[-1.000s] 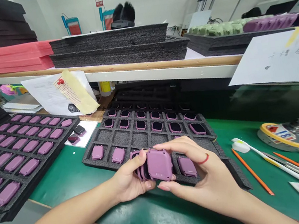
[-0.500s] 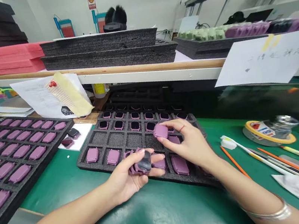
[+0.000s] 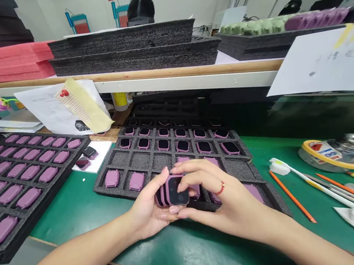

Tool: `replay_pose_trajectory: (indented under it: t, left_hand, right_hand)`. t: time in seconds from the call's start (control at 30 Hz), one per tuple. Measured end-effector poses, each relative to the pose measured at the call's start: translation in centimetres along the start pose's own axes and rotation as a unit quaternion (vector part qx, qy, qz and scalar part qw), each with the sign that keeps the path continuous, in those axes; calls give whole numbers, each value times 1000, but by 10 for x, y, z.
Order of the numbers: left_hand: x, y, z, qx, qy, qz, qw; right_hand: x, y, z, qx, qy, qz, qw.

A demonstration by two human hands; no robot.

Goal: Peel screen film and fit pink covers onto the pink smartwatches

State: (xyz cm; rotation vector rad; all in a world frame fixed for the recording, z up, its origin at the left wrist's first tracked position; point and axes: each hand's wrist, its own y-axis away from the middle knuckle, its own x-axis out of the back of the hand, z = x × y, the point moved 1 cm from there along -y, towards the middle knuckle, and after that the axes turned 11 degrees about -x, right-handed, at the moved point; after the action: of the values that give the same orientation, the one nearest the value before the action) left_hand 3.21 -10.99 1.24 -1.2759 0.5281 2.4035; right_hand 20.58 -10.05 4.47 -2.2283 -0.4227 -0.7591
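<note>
My left hand (image 3: 152,208) is wrapped round a small stack of purple watch cases (image 3: 163,195), held on edge. The front watch case (image 3: 177,190) has its dark screen facing me. My right hand (image 3: 213,189) closes on this front one, thumb at its lower edge and fingers curled over the screen and right side. Both hands are above the front of a black foam tray (image 3: 119,161). In its back rows lie purple watch cases with dark screens up (image 3: 183,145). Other purple cases (image 3: 137,181) lie back side up in the front row, partly hidden by my hands.
On the left another foam tray (image 3: 46,189) holds several purple cases. Two watch pieces lie on white paper (image 3: 98,156). To the right are a toothbrush (image 3: 305,179), an orange stick (image 3: 293,197) and a round tin (image 3: 332,161). A shelf edge (image 3: 188,77) crosses above the tray.
My right hand has moved from above the tray, with a purple case pinched in it, down to the stack in my left hand. A dark screen now faces me there. The view has shifted slightly.
</note>
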Motion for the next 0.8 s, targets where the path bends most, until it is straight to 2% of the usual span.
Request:
replay_pose_trajectory:
  t: [0.17, 0.27, 0.37, 0.53, 0.6, 0.67, 0.73, 0.8]
  left_hand:
    - [1, 1, 0, 10, 16, -8, 1000]
    - [3, 2, -1, 11, 28, 6, 1000]
    - [5, 2, -2, 22, 41, 17, 999]
    - [4, 1, -1, 23, 46, -5, 999]
    - [3, 1, -1, 20, 39, -19, 999]
    - [3, 1, -1, 21, 30, -34, 999]
    - [2, 1, 0, 21, 24, -45, 999]
    - [2, 1, 1, 16, 23, -48, 998]
  right_hand:
    - [-9, 3, -1, 23, 22, 35, 999]
    - [-8, 4, -2, 94, 73, 78, 990]
    - [-8, 8, -4, 172, 117, 82, 975]
    - [-7, 8, -6, 197, 116, 102, 968]
    - [-5, 5, -8, 176, 111, 119, 971]
    - [-1, 1, -10, 119, 68, 164, 977]
    - [4, -1, -10, 24, -10, 219, 975]
    - [7, -1, -8, -81, -116, 259, 955]
